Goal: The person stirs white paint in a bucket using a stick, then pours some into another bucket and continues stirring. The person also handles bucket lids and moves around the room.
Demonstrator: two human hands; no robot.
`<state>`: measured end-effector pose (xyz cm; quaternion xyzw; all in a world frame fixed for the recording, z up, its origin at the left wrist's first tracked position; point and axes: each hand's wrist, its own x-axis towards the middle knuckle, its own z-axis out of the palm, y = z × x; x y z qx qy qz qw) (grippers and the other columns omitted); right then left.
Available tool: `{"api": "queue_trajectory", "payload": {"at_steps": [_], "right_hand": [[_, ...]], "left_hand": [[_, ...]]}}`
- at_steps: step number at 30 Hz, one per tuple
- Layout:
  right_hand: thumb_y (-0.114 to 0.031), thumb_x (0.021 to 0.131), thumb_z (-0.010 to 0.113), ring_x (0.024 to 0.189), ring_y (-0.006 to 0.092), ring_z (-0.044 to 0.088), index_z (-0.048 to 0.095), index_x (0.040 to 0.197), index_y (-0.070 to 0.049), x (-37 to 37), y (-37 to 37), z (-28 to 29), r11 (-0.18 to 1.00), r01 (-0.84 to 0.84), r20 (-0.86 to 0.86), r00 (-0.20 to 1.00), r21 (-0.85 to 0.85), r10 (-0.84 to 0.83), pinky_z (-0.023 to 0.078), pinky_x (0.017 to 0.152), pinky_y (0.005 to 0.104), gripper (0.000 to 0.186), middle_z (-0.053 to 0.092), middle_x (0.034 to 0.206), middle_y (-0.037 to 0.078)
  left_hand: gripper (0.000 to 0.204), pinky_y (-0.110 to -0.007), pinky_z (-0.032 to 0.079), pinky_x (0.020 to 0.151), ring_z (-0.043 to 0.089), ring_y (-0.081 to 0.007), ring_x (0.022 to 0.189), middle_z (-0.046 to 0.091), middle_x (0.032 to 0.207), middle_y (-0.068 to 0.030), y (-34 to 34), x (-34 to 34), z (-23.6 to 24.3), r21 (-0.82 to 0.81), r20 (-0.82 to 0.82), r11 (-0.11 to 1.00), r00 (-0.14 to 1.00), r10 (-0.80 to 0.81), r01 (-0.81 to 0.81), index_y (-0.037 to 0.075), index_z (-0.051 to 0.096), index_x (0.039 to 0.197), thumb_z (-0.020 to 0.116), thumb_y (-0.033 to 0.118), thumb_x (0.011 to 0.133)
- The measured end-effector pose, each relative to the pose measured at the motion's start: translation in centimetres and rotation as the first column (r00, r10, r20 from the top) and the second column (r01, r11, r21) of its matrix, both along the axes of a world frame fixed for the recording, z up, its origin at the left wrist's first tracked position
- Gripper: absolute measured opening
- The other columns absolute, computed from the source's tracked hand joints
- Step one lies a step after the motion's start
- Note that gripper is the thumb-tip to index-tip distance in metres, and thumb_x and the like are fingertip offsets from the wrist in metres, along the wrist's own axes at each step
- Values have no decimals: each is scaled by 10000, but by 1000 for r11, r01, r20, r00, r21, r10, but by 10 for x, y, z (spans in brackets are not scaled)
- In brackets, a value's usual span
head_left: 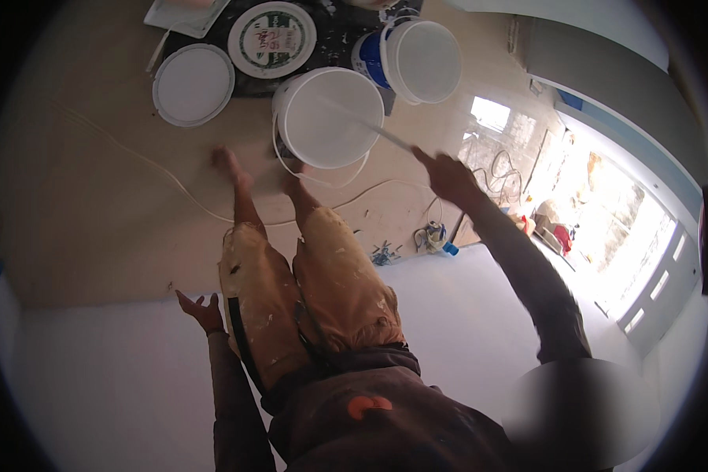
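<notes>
My right hand (450, 179) is closed around one end of a long, thin, pale stick (390, 137). From my hand the stick slants left over the rim of a white bucket (311, 135), where its far end looks faint and blurred. The bucket stands on the floor just beyond my feet, its wire-like handle hanging down at the near side. My left hand (203, 311) is off to the left of my thigh, fingers apart and nothing in them.
Beyond the bucket a dark sheet (334, 39) bears a round printed lid (272, 40). A plain white lid (194, 85) is to the left, a blue and white bucket (423, 61) to the right. A cable (165, 175) crosses the floor. Right lie a blue-capped bottle (449, 248) and coiled hose (505, 175).
</notes>
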<state>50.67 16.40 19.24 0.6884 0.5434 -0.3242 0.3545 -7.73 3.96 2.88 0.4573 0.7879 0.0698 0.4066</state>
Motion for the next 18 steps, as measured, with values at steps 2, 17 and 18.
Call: {"api": "queue_trajectory", "payload": {"at_steps": [2,17,18], "right_hand": [[-185,907,374,893,338,619,445,1293,-206,18,31,-90,995,-97,17,995,28,96,511,745,444,393,606,963,174],[-138,855,447,654,267,652,563,1125,-31,1,5,-324,891,416,-606,666,-181,-434,533,578,400,312,656,746,140],[-137,856,441,608,263,648,551,1143,-37,26,10,-321,860,481,-584,653,-173,-482,527,542,400,324,654,722,132]], "left_hand": [[1009,-368,483,851,292,-317,1260,82,1449,-163,-2,5,11,6,-14,999,999,-36,36,133,95,1446,699,-53,659],[1010,-372,470,857,341,-281,1217,89,1458,-123,-30,-46,63,-61,-87,994,993,83,-89,176,89,1450,674,-70,664],[1005,-374,475,845,358,-285,1202,89,1460,-117,-21,-37,66,8,-22,999,999,31,-30,185,88,1450,668,-68,669]]}}
